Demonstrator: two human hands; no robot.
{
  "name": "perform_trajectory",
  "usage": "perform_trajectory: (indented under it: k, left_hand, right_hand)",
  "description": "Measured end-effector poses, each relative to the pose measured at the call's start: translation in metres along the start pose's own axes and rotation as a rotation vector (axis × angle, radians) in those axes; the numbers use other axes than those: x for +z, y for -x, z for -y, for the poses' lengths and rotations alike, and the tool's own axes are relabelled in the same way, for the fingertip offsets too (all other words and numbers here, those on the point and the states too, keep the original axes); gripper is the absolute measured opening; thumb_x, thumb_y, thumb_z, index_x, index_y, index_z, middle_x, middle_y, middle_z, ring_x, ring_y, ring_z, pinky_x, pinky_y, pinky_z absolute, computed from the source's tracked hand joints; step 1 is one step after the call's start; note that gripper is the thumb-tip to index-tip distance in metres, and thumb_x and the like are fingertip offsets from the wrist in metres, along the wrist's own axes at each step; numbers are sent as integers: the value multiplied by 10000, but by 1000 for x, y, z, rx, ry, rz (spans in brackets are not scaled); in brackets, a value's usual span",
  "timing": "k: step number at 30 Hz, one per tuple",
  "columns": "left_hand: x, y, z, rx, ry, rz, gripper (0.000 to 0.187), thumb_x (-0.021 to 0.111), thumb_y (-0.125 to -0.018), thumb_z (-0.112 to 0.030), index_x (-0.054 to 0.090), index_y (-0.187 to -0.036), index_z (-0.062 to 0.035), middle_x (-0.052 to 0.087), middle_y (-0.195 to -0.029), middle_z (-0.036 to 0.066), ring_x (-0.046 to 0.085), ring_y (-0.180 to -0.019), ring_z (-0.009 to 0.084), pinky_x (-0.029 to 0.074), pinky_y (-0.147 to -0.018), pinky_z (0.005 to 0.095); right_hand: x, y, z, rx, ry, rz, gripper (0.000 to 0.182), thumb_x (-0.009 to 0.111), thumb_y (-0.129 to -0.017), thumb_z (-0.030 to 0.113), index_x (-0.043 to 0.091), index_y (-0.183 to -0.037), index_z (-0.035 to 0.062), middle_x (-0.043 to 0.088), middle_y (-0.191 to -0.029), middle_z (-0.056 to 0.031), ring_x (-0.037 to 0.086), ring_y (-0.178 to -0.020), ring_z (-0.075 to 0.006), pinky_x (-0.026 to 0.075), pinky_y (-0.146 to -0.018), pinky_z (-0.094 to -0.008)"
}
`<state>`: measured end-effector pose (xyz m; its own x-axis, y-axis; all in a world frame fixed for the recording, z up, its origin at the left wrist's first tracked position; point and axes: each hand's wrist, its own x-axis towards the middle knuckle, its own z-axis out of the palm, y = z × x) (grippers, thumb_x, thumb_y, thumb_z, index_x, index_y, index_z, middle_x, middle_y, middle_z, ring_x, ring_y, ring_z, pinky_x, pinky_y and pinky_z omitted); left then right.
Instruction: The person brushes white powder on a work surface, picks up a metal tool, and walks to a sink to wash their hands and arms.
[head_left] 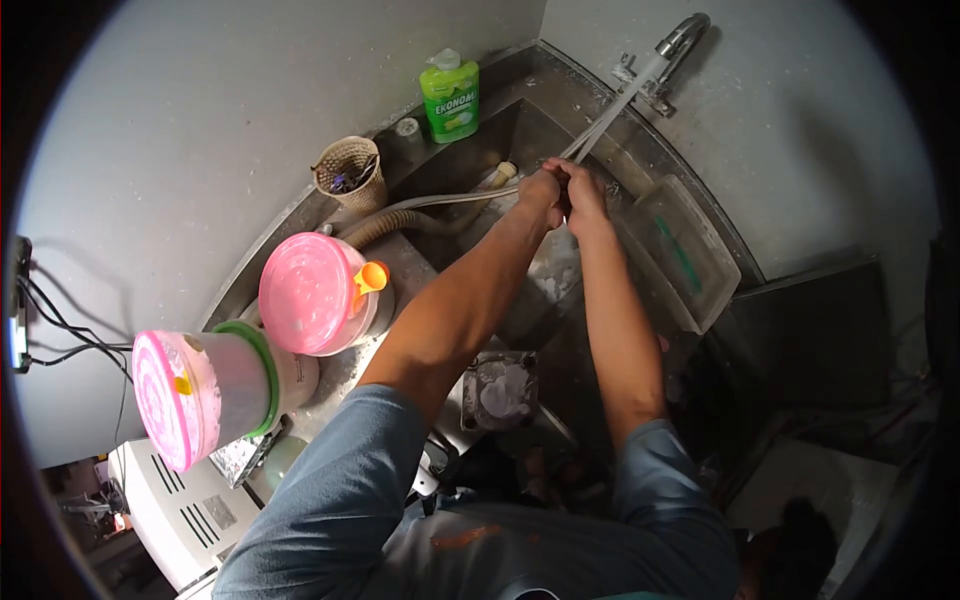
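Note:
My left hand [541, 193] and my right hand [584, 193] meet over the sink [515, 130], pressed together with fingers closed. What lies between them is hidden, and I cannot tell what they hold. A pale strand like a hose or water stream [622, 104] slants from the metal tap [684, 37] down to my fingers. From the left, a thin pale hose [440, 200] reaches my left hand. White residue [553, 285] marks the sink below my wrists.
A green soap bottle [451, 100] and a woven cup [349, 172] stand along the sink's back ledge. Pink-lidded tubs [308, 295] are at left, near a ribbed drain hose [405, 222]. A clear plastic tray [682, 250] leans at right. A small whitish square container [500, 391] sits close to my body.

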<state>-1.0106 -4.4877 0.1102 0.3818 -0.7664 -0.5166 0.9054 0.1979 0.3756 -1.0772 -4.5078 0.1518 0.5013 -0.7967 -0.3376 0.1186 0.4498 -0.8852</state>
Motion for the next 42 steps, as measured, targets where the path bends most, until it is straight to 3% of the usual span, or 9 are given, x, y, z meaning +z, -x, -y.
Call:
perform_trajectory:
  k: [2,6,9,15,18,24,30,33,42]
  left_hand:
    - [16,4,-6,-64,-193,-133,183,365,-959,-78,547,-963,-63,590,-809,82,592,-740,210,517,-657,382]
    - [11,-19,-3,-53,-101,-36,197,372,-967,-88,559,-1021,-56,599,-805,112,594,-658,225,537,-601,363]
    - [0,-19,5,38,-76,-51,194,384,-978,-99,563,-1029,-43,622,-838,130,614,-688,227,546,-617,357]
    - [-26,5,19,357,-216,-139,171,427,-998,-93,572,-1047,-17,656,-961,127,630,-828,215,537,-734,324]
    - [-33,3,17,515,-339,-162,177,439,-1004,-107,582,-1020,-6,658,-981,115,616,-861,194,512,-805,313]
    - [-39,9,7,557,-744,-108,227,417,-1010,-118,583,-1084,18,665,-1011,105,590,-879,153,475,-828,272]
    - [-54,6,3,515,-666,-7,318,374,-1007,-137,588,-1167,34,658,-1124,128,595,-940,149,465,-854,287]
    - [-51,24,-7,592,-991,-60,329,366,-1006,-144,573,-1191,33,654,-1136,139,606,-985,171,465,-880,298]
    - [-56,6,-2,642,-753,-84,325,381,-1017,-167,576,-1193,24,651,-1116,138,608,-986,174,466,-890,293]
  right_hand:
    - [4,11,5,-36,50,-50,238,539,-871,152,646,-1031,11,650,-968,-89,609,-894,-207,489,-782,-321]
    - [-1,12,-19,-198,-147,-40,222,509,-898,135,626,-1064,45,612,-1012,-62,576,-909,-160,473,-763,-285]
    - [-2,16,-24,-247,-103,-18,214,482,-917,101,589,-1093,43,618,-1069,-75,576,-990,-175,464,-851,-308]
    - [0,5,-46,-151,197,-280,206,512,-887,78,587,-1066,6,643,-1036,-103,612,-891,-195,482,-808,-317]
    - [-15,-6,-55,-35,182,-52,230,525,-871,62,600,-1079,0,638,-1059,-108,612,-923,-202,485,-804,-309]
    - [-19,-18,-64,194,-236,42,230,509,-892,51,607,-1099,30,623,-1084,-91,600,-971,-195,493,-816,-315]
    - [-28,-26,-77,314,-312,136,208,518,-926,54,578,-1120,9,608,-1092,-103,598,-1004,-197,506,-856,-336]
    - [-25,-22,-76,309,-291,157,223,505,-932,48,571,-1139,1,602,-1108,-114,599,-1008,-208,505,-870,-351]
    - [-20,-38,-100,137,-156,179,292,441,-866,-13,586,-1118,-38,612,-1081,-125,592,-995,-226,489,-853,-348]
